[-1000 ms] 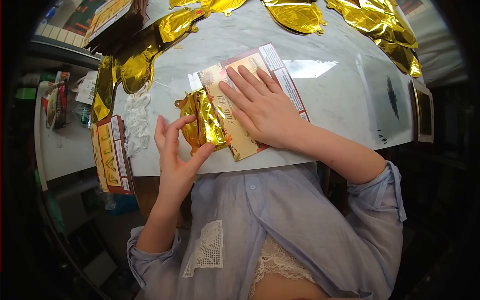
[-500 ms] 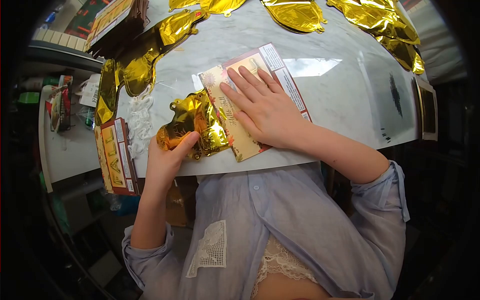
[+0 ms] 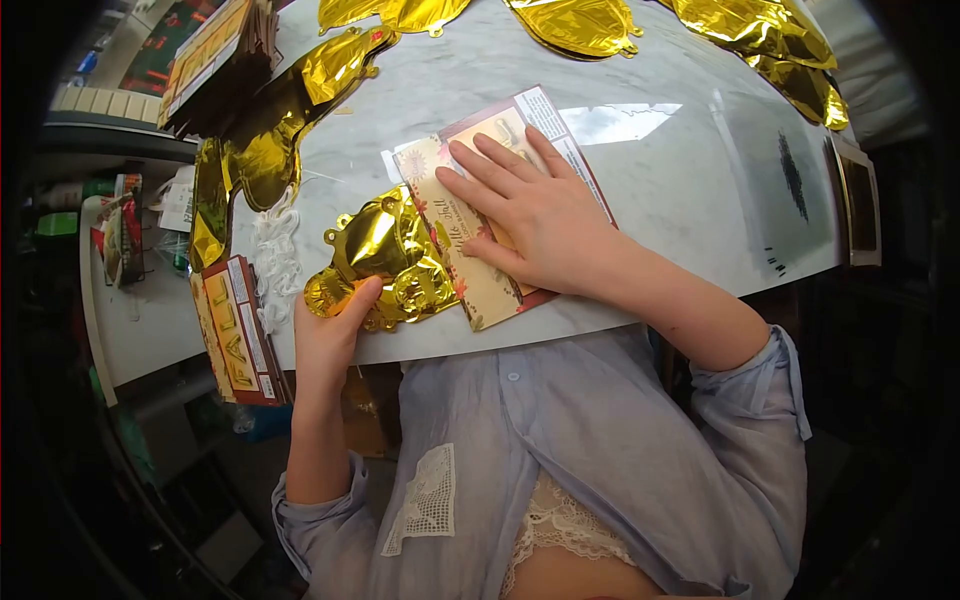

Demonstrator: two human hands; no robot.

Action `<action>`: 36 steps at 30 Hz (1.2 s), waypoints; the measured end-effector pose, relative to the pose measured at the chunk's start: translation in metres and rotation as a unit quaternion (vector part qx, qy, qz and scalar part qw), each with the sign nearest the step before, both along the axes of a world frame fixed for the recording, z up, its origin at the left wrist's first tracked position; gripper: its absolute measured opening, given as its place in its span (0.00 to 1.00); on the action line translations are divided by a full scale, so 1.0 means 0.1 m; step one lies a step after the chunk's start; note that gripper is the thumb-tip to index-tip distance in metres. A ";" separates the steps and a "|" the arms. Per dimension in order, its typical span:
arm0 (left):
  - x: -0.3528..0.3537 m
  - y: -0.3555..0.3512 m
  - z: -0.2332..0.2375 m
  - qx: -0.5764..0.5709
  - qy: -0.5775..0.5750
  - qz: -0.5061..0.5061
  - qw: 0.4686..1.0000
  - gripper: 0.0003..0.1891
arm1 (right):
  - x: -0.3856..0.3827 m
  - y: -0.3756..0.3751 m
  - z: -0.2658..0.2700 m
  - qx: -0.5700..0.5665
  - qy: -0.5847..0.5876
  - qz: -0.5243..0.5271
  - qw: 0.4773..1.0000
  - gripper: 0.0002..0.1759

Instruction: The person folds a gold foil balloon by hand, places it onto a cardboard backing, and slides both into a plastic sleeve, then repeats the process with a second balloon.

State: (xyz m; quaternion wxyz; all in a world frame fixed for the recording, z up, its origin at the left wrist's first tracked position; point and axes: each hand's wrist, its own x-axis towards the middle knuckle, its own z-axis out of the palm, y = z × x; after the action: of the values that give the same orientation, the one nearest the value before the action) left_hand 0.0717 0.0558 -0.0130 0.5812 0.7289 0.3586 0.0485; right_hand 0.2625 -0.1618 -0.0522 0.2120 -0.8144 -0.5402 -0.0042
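Note:
Gold foil balloons (image 3: 390, 250), folded flat, lie near the table's front edge, and my left hand (image 3: 335, 325) pinches their left end between thumb and fingers. Their right end runs under a printed card sleeve (image 3: 490, 308) with autumn leaves and "Hello Fall" lettering. My right hand (image 3: 535, 210) rests flat on that sleeve with its fingers spread, pressing it down. The sleeve lies tilted on the marbled table (image 3: 400, 110), its maroon and white text edge toward the upper right.
Left of my left hand are white string (image 3: 277, 250) and a stack of "FALL" cards (image 3: 240, 330). Another card stack (image 3: 220, 60) stands at the back left. More gold foil balloons (image 3: 575, 28) lie along the far edge. A clear plastic bag (image 3: 785, 190) lies at right.
My left hand has shifted slightly down, and the foil in it has tilted and now shows more of its bright surface. My right hand stays on the sleeve, its fingers spread a little wider.

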 end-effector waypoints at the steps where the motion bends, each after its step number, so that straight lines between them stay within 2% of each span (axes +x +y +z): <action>1: 0.00 0.00 0.00 0.000 0.001 -0.002 1.000 0.13 | 0.02 0.00 -0.01 0.004 0.000 0.003 1.000 0.39; 6: 0.01 -0.06 0.11 -0.053 -0.023 0.032 0.998 0.15 | 0.04 -0.02 -0.05 0.012 0.020 0.010 1.000 0.40; 7: -0.02 -0.02 0.11 -0.054 -0.017 0.003 0.998 0.16 | 0.03 -0.02 -0.09 0.036 0.009 0.004 0.999 0.39; 9: 0.02 -0.11 0.11 -0.074 -0.096 -0.010 0.993 0.16 | 0.03 -0.02 -0.10 0.060 -0.002 -0.003 0.998 0.39; 10: -0.01 -0.08 0.06 -0.122 -0.102 -0.061 0.985 0.19 | 0.03 -0.02 -0.09 0.059 0.002 -0.009 0.998 0.39; 12: 0.09 -0.12 -0.02 -0.078 -0.190 -0.197 0.959 0.21 | 0.03 -0.03 -0.08 0.058 0.004 -0.016 0.998 0.39; 13: 0.19 -0.14 0.07 -0.036 -0.167 -0.285 0.943 0.24 | 0.04 -0.03 -0.09 0.038 0.008 -0.011 0.999 0.39; 16: 0.26 -0.29 0.09 0.025 -0.132 -0.276 0.952 0.22 | 0.05 -0.04 -0.06 -0.003 0.010 -0.002 1.000 0.38; 17: 0.27 -0.28 0.03 0.111 -0.092 -0.288 0.947 0.20 | 0.05 -0.04 -0.05 -0.025 0.008 0.001 1.000 0.37; 18: 0.29 -0.28 -0.04 0.111 -0.091 -0.288 0.947 0.20 | 0.04 -0.04 -0.07 -0.025 0.009 0.002 1.000 0.37; 20: 0.35 -0.35 -0.17 0.316 -0.091 -0.296 0.897 0.18 | 0.03 -0.02 -0.10 -0.035 -0.029 -0.011 0.999 0.38; 21: 0.37 -0.37 -0.22 0.379 -0.078 -0.306 0.870 0.21 | 0.03 -0.02 -0.09 -0.035 -0.029 -0.011 0.999 0.38; 24: 0.49 -0.42 -0.33 0.416 -0.102 -0.311 0.849 0.26 | 0.04 -0.03 -0.09 -0.017 0.008 -0.002 1.000 0.41; 25: 0.50 -0.43 -0.37 0.418 -0.087 -0.325 0.844 0.33 | 0.05 -0.03 -0.09 -0.029 -0.007 0.000 1.000 0.41; 28: 0.52 -0.50 -0.35 0.437 -0.071 -0.320 0.837 0.35 | 0.07 -0.02 -0.11 -0.052 -0.039 0.000 0.998 0.42; 30: 0.53 -0.51 -0.33 0.457 -0.049 -0.327 0.826 0.37 | 0.11 0.00 -0.18 0.053 0.089 -0.020 0.994 0.41; 33: 0.52 -0.53 -0.35 0.478 -0.024 -0.331 0.813 0.39 | 0.17 -0.03 -0.15 0.095 0.152 -0.007 0.984 0.38; 34: 0.52 -0.52 -0.36 0.481 -0.019 -0.330 0.812 0.39 | 0.19 -0.06 -0.09 0.095 0.151 -0.006 0.984 0.38; 36: 0.52 -0.52 -0.36 0.479 -0.020 -0.328 0.814 0.39 | 0.20 -0.15 0.07 -0.044 -0.014 -0.028 0.999 0.39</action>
State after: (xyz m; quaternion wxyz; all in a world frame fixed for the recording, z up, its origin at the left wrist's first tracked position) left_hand 0.1236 0.0039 -0.0490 0.1474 0.9883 0.0186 0.0349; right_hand 0.2824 -0.1766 -0.0452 0.1682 -0.8377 -0.5196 0.0024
